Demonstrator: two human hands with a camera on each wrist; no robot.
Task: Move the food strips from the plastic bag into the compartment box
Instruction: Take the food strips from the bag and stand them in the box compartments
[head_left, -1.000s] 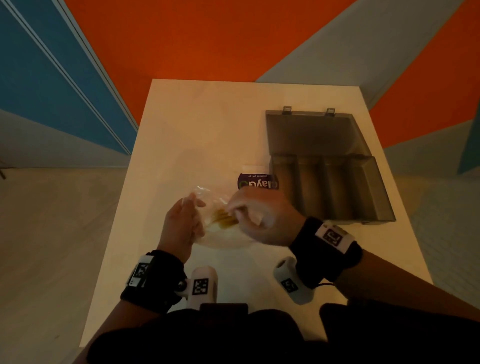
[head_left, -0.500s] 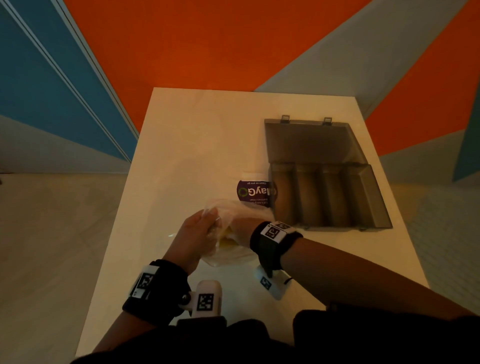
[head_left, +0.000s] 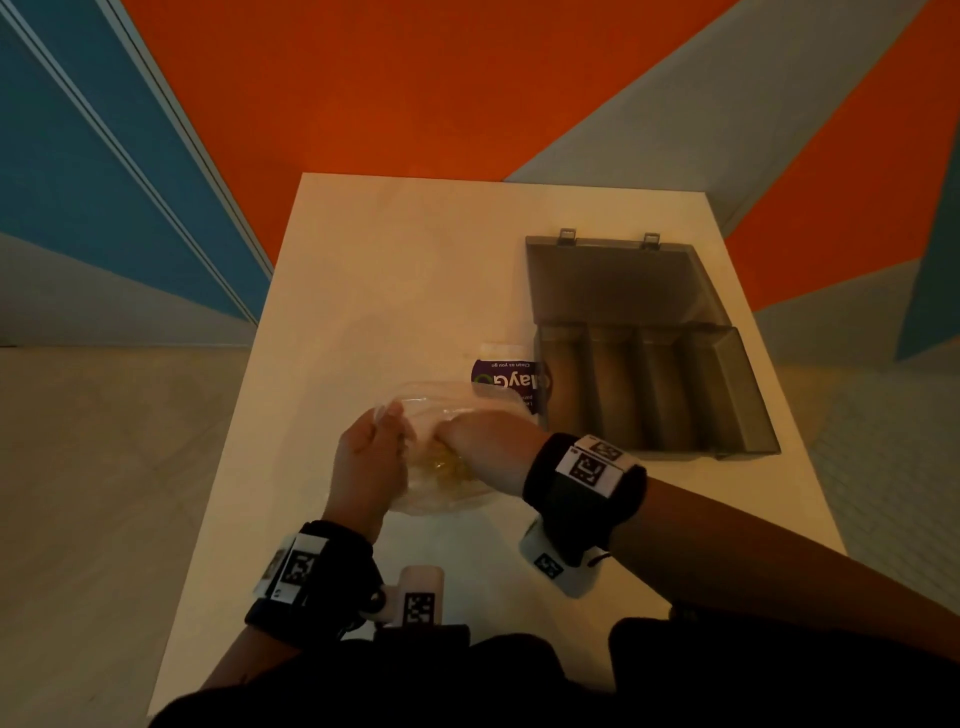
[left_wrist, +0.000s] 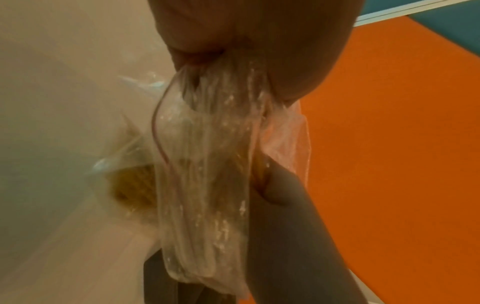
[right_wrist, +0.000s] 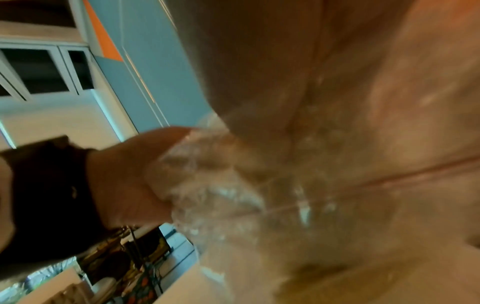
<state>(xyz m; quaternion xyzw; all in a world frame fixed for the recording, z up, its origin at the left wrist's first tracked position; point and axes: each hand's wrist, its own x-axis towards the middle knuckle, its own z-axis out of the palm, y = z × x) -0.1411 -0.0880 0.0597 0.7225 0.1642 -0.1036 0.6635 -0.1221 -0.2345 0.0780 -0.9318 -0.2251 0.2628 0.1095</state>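
Note:
A clear plastic bag (head_left: 447, 405) lies on the white table (head_left: 395, 270) in front of me, with yellow food strips (head_left: 447, 465) inside. My left hand (head_left: 387, 423) pinches the bag's left edge; the left wrist view shows the plastic (left_wrist: 207, 164) bunched in its grip and the strips (left_wrist: 132, 181) below. My right hand (head_left: 457, 441) reaches into the bag's mouth, and the plastic hides its fingers. The grey compartment box (head_left: 654, 384) stands to the right with its lid back and its long compartments bare.
A purple wipe packet (head_left: 511, 379) lies between the bag and the box's left wall. The table's near edge is close to my body. The right wrist view shows my left hand (right_wrist: 124, 174) on the bag (right_wrist: 221, 195), blurred.
My right hand has gone from hovering over the bag to pushing into its mouth, wrist turned toward me. My left hand has slid up along the bag's edge.

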